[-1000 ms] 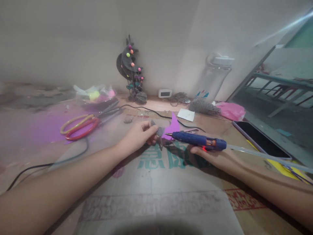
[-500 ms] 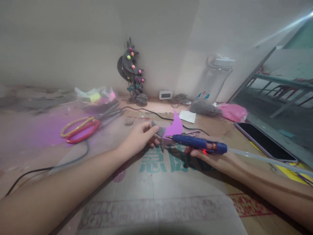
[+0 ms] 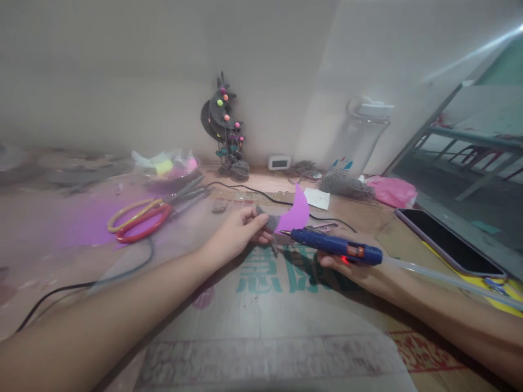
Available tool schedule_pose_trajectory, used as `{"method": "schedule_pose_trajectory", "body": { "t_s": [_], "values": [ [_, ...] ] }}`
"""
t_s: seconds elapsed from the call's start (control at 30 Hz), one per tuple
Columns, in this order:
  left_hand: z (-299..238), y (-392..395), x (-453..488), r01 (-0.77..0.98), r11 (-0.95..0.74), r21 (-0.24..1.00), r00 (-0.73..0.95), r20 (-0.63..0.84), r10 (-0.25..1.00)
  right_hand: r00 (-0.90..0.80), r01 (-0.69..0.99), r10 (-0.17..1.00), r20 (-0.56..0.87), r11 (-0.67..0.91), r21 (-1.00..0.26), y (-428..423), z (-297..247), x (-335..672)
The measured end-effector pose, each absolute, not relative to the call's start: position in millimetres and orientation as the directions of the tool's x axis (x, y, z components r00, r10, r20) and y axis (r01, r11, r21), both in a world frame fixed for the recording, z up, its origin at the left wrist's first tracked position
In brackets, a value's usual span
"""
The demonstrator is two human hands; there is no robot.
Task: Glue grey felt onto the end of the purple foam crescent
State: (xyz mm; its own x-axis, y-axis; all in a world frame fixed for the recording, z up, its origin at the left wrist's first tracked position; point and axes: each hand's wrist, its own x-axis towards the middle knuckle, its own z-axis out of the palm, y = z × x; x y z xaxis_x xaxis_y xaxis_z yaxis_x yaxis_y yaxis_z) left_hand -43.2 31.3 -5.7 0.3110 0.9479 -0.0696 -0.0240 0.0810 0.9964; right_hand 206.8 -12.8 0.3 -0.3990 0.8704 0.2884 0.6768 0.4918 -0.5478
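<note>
Between the thumb and fingers of my left hand (image 3: 247, 226) is a purple crescent-shaped cutout (image 3: 297, 212). Its near end is wrapped in grey yarn (image 3: 272, 222), and a loose strand hangs below. My right hand (image 3: 347, 268) grips a blue glue gun (image 3: 333, 244) from underneath, with a red light glowing on its side. The nozzle points left and lies right by the edge of the wrapped part; whether it touches cannot be made out. A clear glue stick (image 3: 441, 279) sticks out of the gun's back end.
Scissors (image 3: 143, 220) with red and yellow handles lie at left. Along the wall are a decorated grey moon ornament (image 3: 220, 117), a small digital clock (image 3: 279, 162), a grey yarn skein (image 3: 345, 186), a clear bottle (image 3: 359, 139) and a pink bag (image 3: 392, 191). A phone (image 3: 449, 239) lies at right.
The view has shifted slightly, so everything sits a little lower and to the right. Both hands keep their grips, and the nozzle stays beside the yarn-wrapped end.
</note>
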Motion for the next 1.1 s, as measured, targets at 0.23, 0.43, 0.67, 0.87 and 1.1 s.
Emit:
{"method": "schedule_pose_trajectory", "body": {
  "t_s": [0.23,0.43,0.67,0.87,1.1],
  "values": [
    [-9,29,-44,0.015,-0.023,1.000,0.353,0.016,0.935,-0.412,0.652,0.853,0.321,0.522,-0.550,-9,-6,209],
    [-8,29,-45,0.118,-0.093,0.989,0.335,0.048,0.941,-0.381,0.640,0.859,0.344,0.513,-0.573,-9,-6,207],
    [-12,32,-47,0.178,-0.138,0.974,0.328,0.074,0.942,-0.363,0.681,0.887,0.285,0.461,-0.569,-13,0,206],
    [-12,32,-46,0.158,-0.128,0.979,0.325,0.070,0.943,-0.357,0.740,0.890,0.282,0.454,-0.496,-15,3,204],
    [-14,33,-47,0.142,-0.140,0.980,0.337,0.085,0.938,-0.382,0.738,0.884,0.270,0.468,-0.487,-8,-7,209]
  ]
}}
